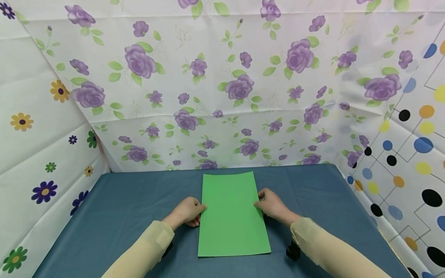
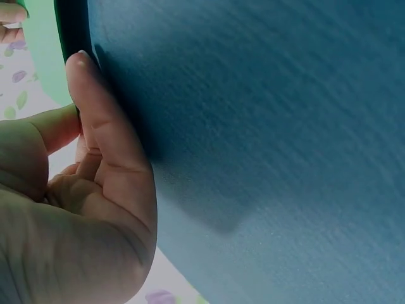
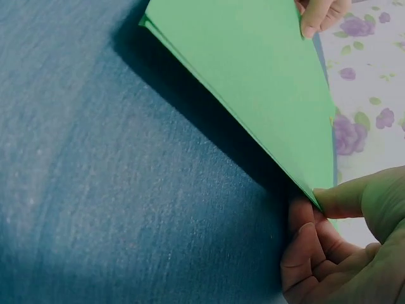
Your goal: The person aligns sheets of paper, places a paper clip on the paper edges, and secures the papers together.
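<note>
A green sheet of paper (image 1: 232,216), taller than wide, is held just over the blue cloth in the head view. Its near edge shows layers in the right wrist view, as if folded or stacked; I cannot tell which. My left hand (image 1: 189,211) pinches the left edge, thumb on top and fingers beneath. On the opposite edge, my right hand (image 1: 272,204) pinches the paper the same way. The right wrist view shows that thumb (image 3: 345,199) on the green face and curled fingers under it. In the left wrist view only a strip of the paper (image 2: 44,50) shows.
The blue cloth (image 1: 139,216) covers the table, reaching a floral curtain (image 1: 222,88) behind. Patterned sheets hang at the left (image 1: 34,154) and right (image 1: 410,185). A small black object (image 1: 293,250) hangs below the right sleeve.
</note>
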### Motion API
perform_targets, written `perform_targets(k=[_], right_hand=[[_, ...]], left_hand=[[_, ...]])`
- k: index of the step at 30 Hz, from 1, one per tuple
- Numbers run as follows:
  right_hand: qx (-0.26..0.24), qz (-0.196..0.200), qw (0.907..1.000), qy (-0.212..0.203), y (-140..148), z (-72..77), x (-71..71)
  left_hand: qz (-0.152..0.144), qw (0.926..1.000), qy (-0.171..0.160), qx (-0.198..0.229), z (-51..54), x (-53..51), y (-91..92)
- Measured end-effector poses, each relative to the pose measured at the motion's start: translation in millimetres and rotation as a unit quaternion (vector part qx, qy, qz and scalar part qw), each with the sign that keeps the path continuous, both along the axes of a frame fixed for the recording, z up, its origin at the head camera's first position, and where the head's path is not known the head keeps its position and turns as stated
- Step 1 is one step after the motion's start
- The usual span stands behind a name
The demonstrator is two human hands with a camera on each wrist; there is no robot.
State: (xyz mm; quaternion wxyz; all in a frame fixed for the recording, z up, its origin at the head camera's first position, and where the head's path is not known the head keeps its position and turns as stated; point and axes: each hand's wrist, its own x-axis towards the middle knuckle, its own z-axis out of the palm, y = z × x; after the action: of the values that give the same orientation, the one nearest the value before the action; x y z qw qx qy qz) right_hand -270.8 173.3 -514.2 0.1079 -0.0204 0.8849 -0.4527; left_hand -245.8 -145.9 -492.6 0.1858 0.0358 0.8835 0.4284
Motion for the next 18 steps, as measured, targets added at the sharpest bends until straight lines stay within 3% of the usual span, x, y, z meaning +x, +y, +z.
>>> perform_targets(k=[10,18], right_hand=[[0.033,0.012,0.9994,-0.005,-1.6,0.3,-1.6],[0.053,0.022,0.9984,0.000,-2.5,0.1,-0.6]], left_hand=[[-0.009,0.9940,0.030,-0.105,2.9,0.0,4.0],[-0.010,0.9908,0.032,-0.132,-0.8,-2.1,4.4]])
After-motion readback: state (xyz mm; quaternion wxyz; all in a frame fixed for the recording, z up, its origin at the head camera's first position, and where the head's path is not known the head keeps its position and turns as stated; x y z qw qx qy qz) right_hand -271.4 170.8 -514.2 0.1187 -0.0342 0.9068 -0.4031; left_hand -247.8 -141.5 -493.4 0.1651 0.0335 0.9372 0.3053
